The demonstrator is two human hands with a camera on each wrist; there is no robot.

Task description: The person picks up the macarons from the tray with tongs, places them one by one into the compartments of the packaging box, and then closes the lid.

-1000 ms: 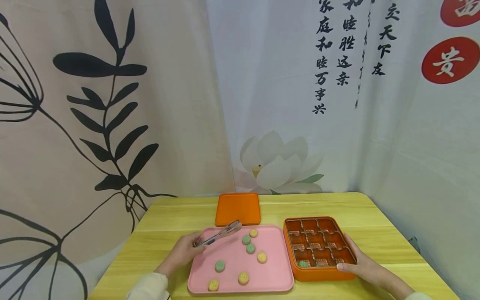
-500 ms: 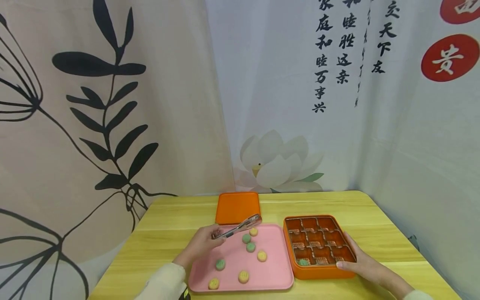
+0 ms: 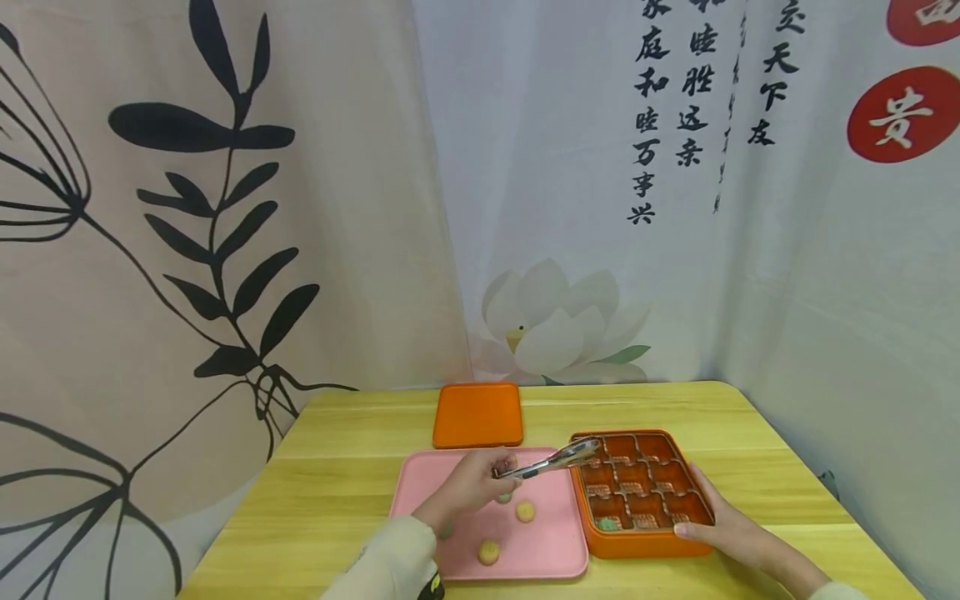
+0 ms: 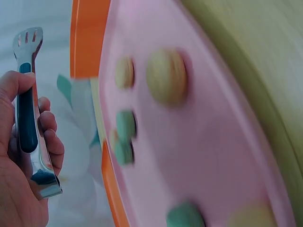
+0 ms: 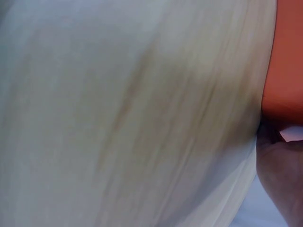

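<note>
My left hand [image 3: 471, 483] grips silver tongs [image 3: 551, 461] with dark handle grips. Their slotted head reaches over the back left corner of an orange box [image 3: 648, 546]; in the left wrist view the tongs [image 4: 27, 109] show no macaron at the head. The box has a clear divided insert, with one green macaron [image 3: 608, 523] in its front left compartment. My right hand [image 3: 723, 525] holds the box at its front right, thumb on the front rim. Yellow macarons [image 3: 489, 552] and green macarons [image 4: 126, 124] lie on a pink tray [image 3: 551, 562], some hidden in the head view by the left arm.
Behind the tray lies a flat orange lid [image 3: 477, 414]. Tray and box stand side by side on a wooden-topped table [image 3: 337, 483]. Printed curtains [image 3: 375, 208] hang behind the table and along its right side.
My left hand has swung right across the tray, bringing the tongs from above its left part to over the box's back left corner. The right hand and box have stayed put.
</note>
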